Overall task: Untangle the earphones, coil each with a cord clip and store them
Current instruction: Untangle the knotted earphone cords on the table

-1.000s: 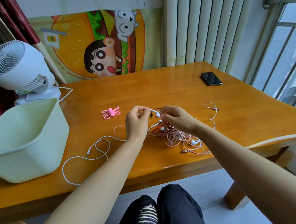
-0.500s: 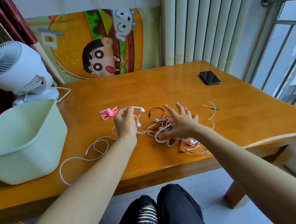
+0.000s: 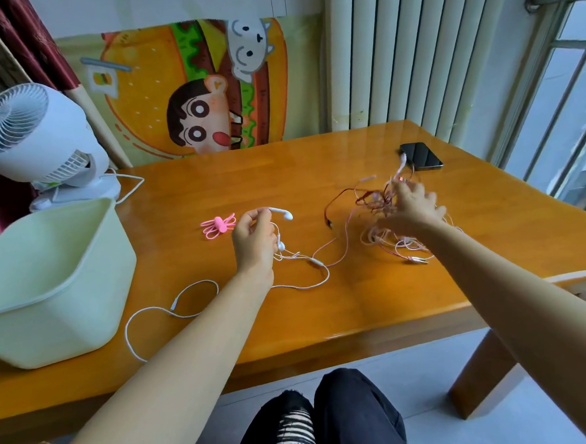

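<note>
Right hand [image 3: 409, 208] has swung out towards 2 o'clock, dragging the pink and red tangle [image 3: 379, 199] clear of the one white earphone [image 3: 300, 255]; left hand [image 3: 253, 238] has held its place.

Left grip pinches one of two white earbuds [image 3: 282, 214]; the second hangs below it, and the cord trails to 7 o'clock on the table [image 3: 325, 322]. Right grip, blurred, is closed in the raised tangle near one phone [image 3: 421, 155]. One bunch of pink cord clips [image 3: 218, 225] lies at 10 o'clock of the left hand. One green tub [image 3: 47, 271] at 9 o'clock, one fan [image 3: 32, 134] at 10.
</note>
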The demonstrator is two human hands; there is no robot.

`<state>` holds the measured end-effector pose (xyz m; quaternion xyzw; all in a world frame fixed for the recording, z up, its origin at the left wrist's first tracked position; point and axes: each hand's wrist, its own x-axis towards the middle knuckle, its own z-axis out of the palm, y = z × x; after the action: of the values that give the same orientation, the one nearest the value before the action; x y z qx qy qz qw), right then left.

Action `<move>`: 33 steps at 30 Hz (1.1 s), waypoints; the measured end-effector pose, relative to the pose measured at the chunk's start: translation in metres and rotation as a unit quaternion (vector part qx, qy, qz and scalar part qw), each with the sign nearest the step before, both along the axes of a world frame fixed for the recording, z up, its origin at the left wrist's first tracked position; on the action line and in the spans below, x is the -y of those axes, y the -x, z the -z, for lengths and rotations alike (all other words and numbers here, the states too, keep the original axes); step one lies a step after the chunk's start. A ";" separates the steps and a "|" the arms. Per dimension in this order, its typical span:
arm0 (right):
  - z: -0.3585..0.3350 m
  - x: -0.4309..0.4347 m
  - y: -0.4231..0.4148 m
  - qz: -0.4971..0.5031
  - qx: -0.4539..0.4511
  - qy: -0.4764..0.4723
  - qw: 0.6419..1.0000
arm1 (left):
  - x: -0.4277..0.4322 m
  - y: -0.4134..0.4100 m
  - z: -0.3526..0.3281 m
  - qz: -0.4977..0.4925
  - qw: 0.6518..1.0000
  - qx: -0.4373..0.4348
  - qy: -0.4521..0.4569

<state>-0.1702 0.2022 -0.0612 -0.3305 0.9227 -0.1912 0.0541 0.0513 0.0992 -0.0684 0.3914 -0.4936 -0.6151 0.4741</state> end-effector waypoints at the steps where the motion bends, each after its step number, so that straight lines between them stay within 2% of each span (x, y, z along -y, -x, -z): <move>1: 0.001 0.000 -0.004 -0.021 -0.009 -0.059 0.998 | 0.000 0.001 -0.001 0.012 1.000 -0.012 0.001; 3: 0.003 0.003 -0.015 -0.044 -0.081 -0.078 0.993 | 0.001 0.004 0.000 0.032 0.999 -0.026 0.008; 5: 0.002 0.009 -0.028 -0.091 -0.117 -0.002 0.989 | 0.003 0.005 0.000 0.053 0.998 -0.017 0.027; 7: 0.001 0.014 -0.043 -0.217 -0.037 0.077 0.972 | 0.004 0.005 0.001 0.082 0.995 0.014 0.059; 8: 0.003 0.015 -0.051 -0.280 0.014 0.075 0.957 | 0.006 0.004 0.002 0.101 0.991 0.050 0.078; 9: 0.006 0.017 -0.059 -0.327 0.050 0.045 0.943 | 0.009 0.003 0.005 0.122 0.983 0.105 0.092; 11: 0.017 0.021 -0.071 -0.359 0.060 -0.036 0.931 | 0.016 -0.002 0.011 0.153 0.952 0.244 0.107; 13: 0.031 0.025 -0.073 -0.341 0.029 -0.045 0.938 | 0.024 -0.011 0.015 0.121 0.902 0.389 0.144; 15: 0.038 0.024 -0.071 -0.309 0.013 -0.025 0.951 | 0.027 -0.022 0.015 0.058 0.833 0.514 0.194; 17: 0.042 0.022 -0.067 -0.290 0.008 -0.003 0.957 | 0.027 -0.033 0.013 0.007 0.780 0.586 0.221; 18: 0.043 0.020 -0.066 -0.285 0.013 0.014 0.958 | 0.025 -0.036 0.013 -0.017 0.773 0.585 0.245; 20: 0.044 0.019 -0.065 -0.280 0.045 0.056 0.957 | 0.022 -0.035 0.017 -0.021 0.803 0.503 0.320; 22: 0.043 0.019 -0.066 -0.265 0.070 0.095 0.957 | 0.013 -0.027 0.019 0.095 0.834 0.427 0.337; 23: 0.043 0.020 -0.066 -0.251 0.070 0.115 0.959 | 0.006 -0.022 0.021 0.172 0.819 0.442 0.323; 24: 0.042 0.019 -0.065 -0.231 0.067 0.135 0.961 | 0.000 -0.018 0.024 0.230 0.778 0.491 0.316; 25: 0.041 0.018 -0.063 -0.206 0.065 0.154 0.964 | -0.006 -0.015 0.026 0.258 0.730 0.543 0.324; 26: 0.040 0.016 -0.059 -0.180 0.065 0.165 0.967 | -0.009 -0.013 0.030 0.262 0.699 0.571 0.343; 27: 0.039 0.014 -0.055 -0.162 0.071 0.168 0.970 | -0.009 -0.013 0.034 0.251 0.693 0.570 0.363; 28: 0.039 0.011 -0.051 -0.154 0.079 0.165 0.971 | -0.009 -0.014 0.036 0.236 0.711 0.545 0.376; 30: 0.037 0.004 -0.050 -0.183 0.075 0.184 0.963 | -0.006 -0.017 0.037 0.239 0.778 0.454 0.364; 31: 0.036 0.001 -0.053 -0.217 0.055 0.211 0.951 | -0.005 -0.019 0.034 0.255 0.810 0.403 0.340; 33: 0.028 -0.001 -0.066 -0.293 0.016 0.260 0.920 | -0.005 -0.021 0.025 0.279 0.847 0.330 0.309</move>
<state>-0.1045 0.2032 -0.0897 -0.5854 0.7013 -0.4053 0.0341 0.0721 0.1040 -0.0933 0.2509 -0.8739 -0.3715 0.1882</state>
